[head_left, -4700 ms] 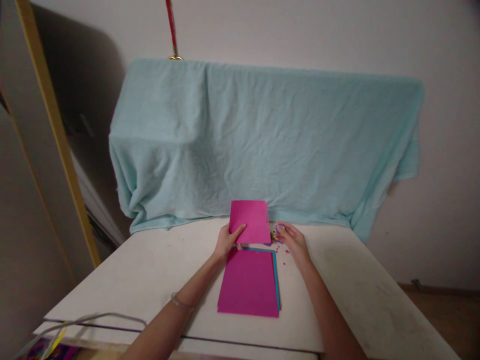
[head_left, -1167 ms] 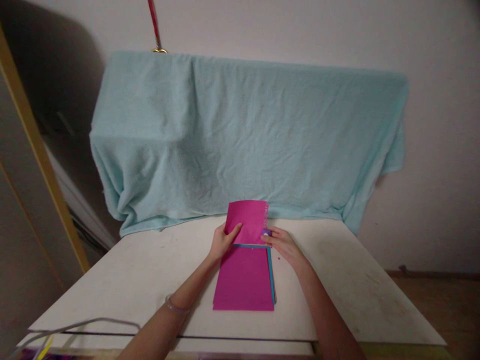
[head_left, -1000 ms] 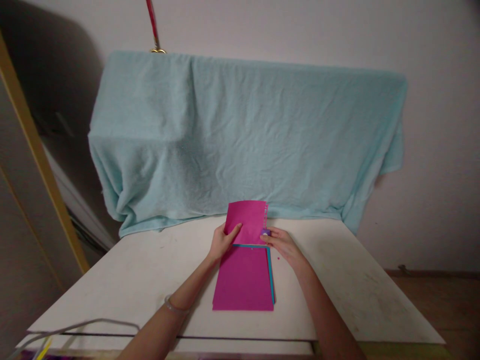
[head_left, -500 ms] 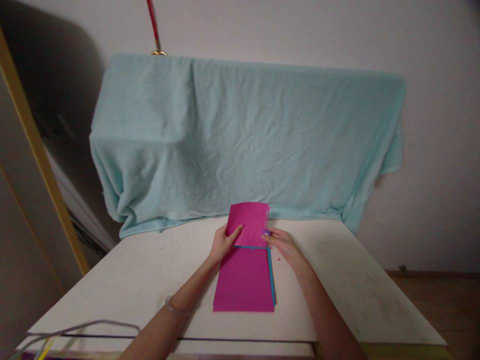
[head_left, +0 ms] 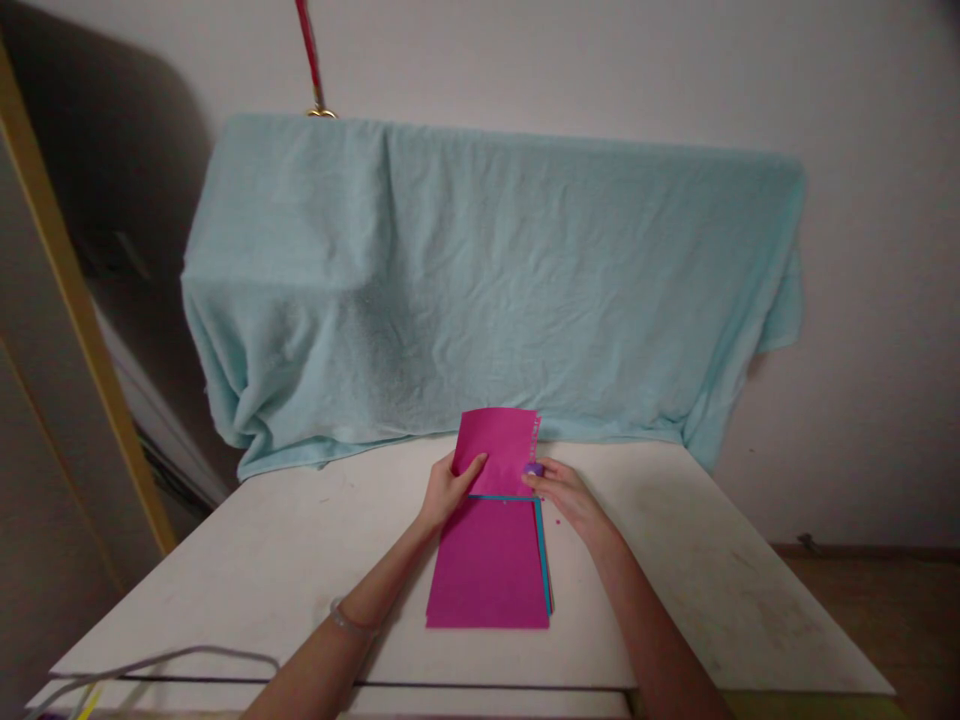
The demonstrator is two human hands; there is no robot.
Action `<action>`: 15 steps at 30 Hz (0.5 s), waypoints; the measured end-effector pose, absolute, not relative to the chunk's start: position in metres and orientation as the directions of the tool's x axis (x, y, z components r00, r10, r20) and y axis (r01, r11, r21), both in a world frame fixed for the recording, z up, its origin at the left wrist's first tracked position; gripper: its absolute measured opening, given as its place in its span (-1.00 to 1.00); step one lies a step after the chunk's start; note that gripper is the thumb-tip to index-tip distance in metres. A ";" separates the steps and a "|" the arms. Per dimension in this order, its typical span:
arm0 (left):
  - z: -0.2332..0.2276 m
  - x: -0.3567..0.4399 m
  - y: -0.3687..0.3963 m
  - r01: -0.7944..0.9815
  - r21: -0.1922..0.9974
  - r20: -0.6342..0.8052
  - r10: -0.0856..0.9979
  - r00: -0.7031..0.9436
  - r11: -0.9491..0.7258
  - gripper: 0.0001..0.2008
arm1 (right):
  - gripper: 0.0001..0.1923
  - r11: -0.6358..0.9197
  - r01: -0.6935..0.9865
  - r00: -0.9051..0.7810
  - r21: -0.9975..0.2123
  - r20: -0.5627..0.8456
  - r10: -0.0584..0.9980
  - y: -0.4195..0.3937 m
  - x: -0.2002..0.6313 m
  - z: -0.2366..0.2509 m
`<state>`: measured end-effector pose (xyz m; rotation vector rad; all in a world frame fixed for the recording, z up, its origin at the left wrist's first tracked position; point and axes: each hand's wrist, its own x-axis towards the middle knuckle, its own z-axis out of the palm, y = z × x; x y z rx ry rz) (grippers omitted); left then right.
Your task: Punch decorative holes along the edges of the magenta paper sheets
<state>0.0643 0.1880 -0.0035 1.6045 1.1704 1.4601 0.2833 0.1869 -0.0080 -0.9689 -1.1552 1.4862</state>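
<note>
My left hand [head_left: 448,490] grips the left edge of a magenta sheet of paper [head_left: 499,440], thumb on top and fingers hidden behind. The sheet is raised above the table, and small punched cuts run along its right edge. My right hand [head_left: 566,490] is closed round a small purple craft punch [head_left: 533,469], which sits at that right edge. Closer to me lies a stack of coloured paper [head_left: 487,570], magenta on top, with a blue sheet showing at its far and right edges. Tiny magenta scraps [head_left: 558,522] rest on the table beside the punch.
The white table [head_left: 315,540] has a seam near its front edge. A light blue cloth [head_left: 570,280] drapes over something bulky at the back. At the front left lies a grey cable [head_left: 202,650]. A red strap [head_left: 308,55] hangs above the cloth.
Both hands, the sheet and the punch keep almost the same places relative to one another. The whole view has shifted very slightly.
</note>
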 end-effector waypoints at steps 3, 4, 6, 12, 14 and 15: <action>-0.003 0.065 0.188 0.177 0.905 0.395 0.919 -0.015 -0.386 -0.61 | -0.55 -0.075 -0.222 -0.198 -0.972 -0.031 0.980 0.187 0.282 -0.009; -0.004 0.064 0.188 0.177 0.906 0.394 0.919 -0.013 -0.385 -0.61 | -0.55 -0.078 -0.224 -0.199 -0.972 -0.033 0.979 0.188 0.281 -0.010; -0.004 0.064 0.188 0.178 0.907 0.388 0.921 -0.010 -0.381 -0.61 | -0.54 -0.080 -0.227 -0.200 -0.971 -0.034 0.979 0.188 0.280 -0.011; -0.005 0.064 0.189 0.188 0.900 0.404 0.915 -0.019 -0.394 -0.61 | -0.55 -0.083 -0.212 -0.155 -0.974 -0.050 0.987 0.189 0.280 -0.014; -0.005 0.064 0.189 0.184 0.900 0.404 0.914 -0.016 -0.395 -0.62 | -0.57 -0.091 -0.220 -0.152 -0.971 -0.058 0.987 0.189 0.280 -0.014; -0.005 0.064 0.189 0.176 0.902 0.402 0.916 -0.012 -0.393 -0.62 | -0.58 -0.095 -0.226 -0.153 -0.969 -0.061 0.986 0.189 0.279 -0.014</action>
